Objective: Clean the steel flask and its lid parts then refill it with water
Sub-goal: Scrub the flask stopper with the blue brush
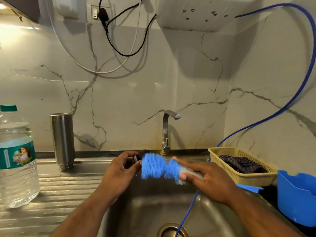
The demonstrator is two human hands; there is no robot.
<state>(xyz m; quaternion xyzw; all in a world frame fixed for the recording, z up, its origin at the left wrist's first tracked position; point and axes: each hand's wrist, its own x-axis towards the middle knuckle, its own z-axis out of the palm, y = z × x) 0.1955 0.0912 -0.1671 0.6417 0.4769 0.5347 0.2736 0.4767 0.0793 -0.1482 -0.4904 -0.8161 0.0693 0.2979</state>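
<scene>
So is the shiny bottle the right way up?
Upside down. The steel flask stands on the ribbed draining board with its threaded neck at the bottom and its closed base on top.

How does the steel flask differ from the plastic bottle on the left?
The steel flask is opaque metal; the plastic bottle is clear, labelled, with water inside. The flask stands upside down, uncapped, threaded mouth down; the bottle stands upright, green cap on. Both stand on the ribbed drainboard.
</scene>
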